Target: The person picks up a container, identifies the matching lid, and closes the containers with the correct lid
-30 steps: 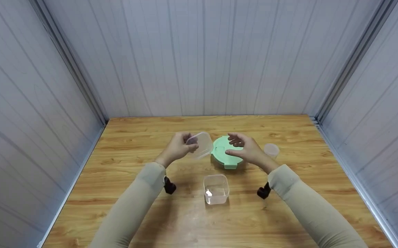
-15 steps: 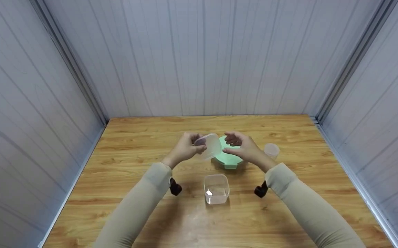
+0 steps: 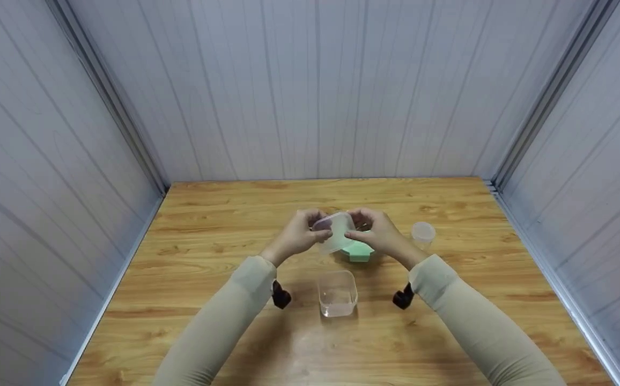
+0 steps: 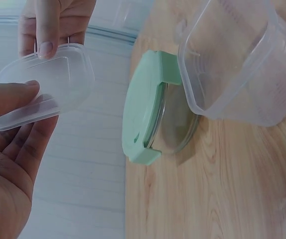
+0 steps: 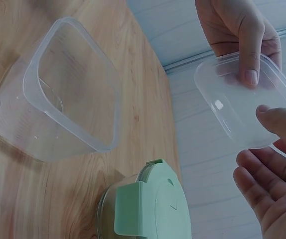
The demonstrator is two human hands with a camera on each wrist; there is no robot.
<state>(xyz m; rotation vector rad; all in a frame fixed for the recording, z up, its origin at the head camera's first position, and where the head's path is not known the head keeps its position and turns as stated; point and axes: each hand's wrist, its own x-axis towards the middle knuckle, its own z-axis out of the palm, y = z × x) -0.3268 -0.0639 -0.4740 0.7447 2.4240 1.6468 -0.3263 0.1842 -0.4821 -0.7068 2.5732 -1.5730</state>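
A clear square plastic lid [image 3: 338, 231] is held up, tilted, above the table. My left hand [image 3: 305, 231] pinches one edge of it, thumb on the near face and fingers behind. On the opposite edge my right hand [image 3: 375, 234] has its thumb on the lid, with its fingers at the back, as the left wrist view shows. Below the hands stands a clear square container [image 3: 338, 294], upright and uncovered. Behind the lid is a round glass container with a green clip lid [image 5: 165, 206], partly hidden in the head view.
A small clear round-topped cup [image 3: 423, 232] stands to the right of the right hand. The wooden table [image 3: 224, 230] meets pale panel walls [image 3: 310, 96] at the back and both sides. Dark wrist camera mounts [image 3: 281, 296] hang below the wrists.
My left hand has carried the lid rightward to the right hand, which was apart with spread fingers and now holds the lid's other edge. The containers on the table have stayed put.
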